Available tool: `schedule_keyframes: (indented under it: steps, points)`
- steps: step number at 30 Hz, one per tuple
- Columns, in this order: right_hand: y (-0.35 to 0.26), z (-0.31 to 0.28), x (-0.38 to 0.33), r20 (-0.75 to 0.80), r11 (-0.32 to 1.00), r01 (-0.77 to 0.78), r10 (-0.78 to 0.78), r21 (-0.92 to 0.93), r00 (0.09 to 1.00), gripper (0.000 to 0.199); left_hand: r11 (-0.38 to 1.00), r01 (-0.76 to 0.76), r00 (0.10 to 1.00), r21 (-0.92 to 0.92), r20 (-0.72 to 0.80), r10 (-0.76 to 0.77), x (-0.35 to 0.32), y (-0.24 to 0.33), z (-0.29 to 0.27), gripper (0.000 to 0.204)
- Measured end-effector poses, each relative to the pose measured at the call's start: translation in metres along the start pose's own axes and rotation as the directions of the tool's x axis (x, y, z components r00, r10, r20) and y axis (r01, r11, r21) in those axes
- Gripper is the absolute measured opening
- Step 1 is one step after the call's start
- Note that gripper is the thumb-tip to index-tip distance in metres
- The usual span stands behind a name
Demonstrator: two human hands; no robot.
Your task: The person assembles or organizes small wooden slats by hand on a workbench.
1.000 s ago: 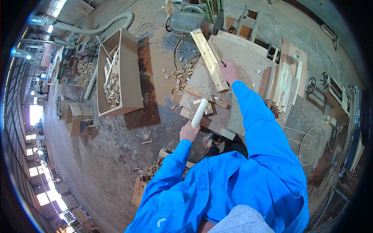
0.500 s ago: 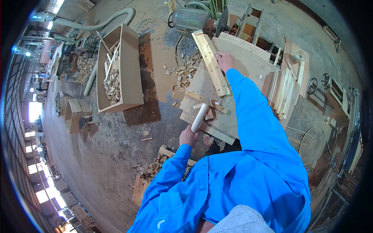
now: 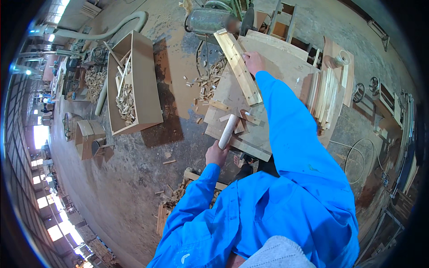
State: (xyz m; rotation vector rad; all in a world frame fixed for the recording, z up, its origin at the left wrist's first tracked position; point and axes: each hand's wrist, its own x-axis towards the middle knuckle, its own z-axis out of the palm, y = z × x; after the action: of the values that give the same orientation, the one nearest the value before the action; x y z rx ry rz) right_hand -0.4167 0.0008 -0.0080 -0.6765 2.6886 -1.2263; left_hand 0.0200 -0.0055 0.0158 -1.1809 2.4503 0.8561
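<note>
My left hand (image 3: pixel 216 155) is closed round the lower end of a pale round wooden rod (image 3: pixel 228 131). The rod slants up over the near edge of a worktable (image 3: pixel 281 73), its far end beside small wood offcuts (image 3: pixel 240 127). Farther off, my right hand (image 3: pixel 254 62) rests at the right edge of a long wooden plank (image 3: pixel 239 67) with dark holes along it. Its fingers look curled against that edge; their tips are partly hidden. The plank lies across the table and points toward an upright dark disc (image 3: pixel 248 20) on a green machine (image 3: pixel 208 21).
Several thin wood strips (image 3: pixel 328 96) lie stacked on the table's right side, near a tape roll (image 3: pixel 343 58). A big open box (image 3: pixel 147 80) of offcuts stands on the floor at left. Loose scraps (image 3: pixel 213 78) lie under the machine. A cable (image 3: pixel 364 154) curls at right.
The whole view has shifted a little, so table and box sit slightly farther up or left. Both hands keep about the same places on the rod and the plank.
</note>
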Motion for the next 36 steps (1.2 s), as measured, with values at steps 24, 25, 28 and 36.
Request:
schedule_keyframes:
  steps: [24, 25, 28, 36]
  points:
    - [0.021, -0.008, 0.020, -0.083, 0.997, -0.047, 0.042, -0.065, 0.996, 0.027, 0.996, -0.084, 0.992, -0.027, -0.097, 0.081, 0.017, 0.000, 0.018, 0.050]
    - [0.025, -0.012, 0.019, -0.083, 0.996, -0.049, 0.043, -0.068, 0.996, 0.027, 0.996, -0.086, 0.992, -0.029, -0.094, 0.083, 0.016, 0.002, 0.018, 0.050]
    - [0.031, -0.023, 0.014, -0.092, 0.993, -0.047, 0.037, -0.108, 0.995, 0.029, 0.997, -0.072, 0.994, -0.026, -0.088, 0.069, 0.013, 0.004, 0.018, 0.050]
    - [0.001, -0.014, -0.026, -0.263, 0.999, 0.036, -0.045, -0.040, 0.964, 0.036, 0.997, -0.061, 0.996, -0.046, -0.070, 0.058, 0.004, -0.006, 0.011, 0.046]
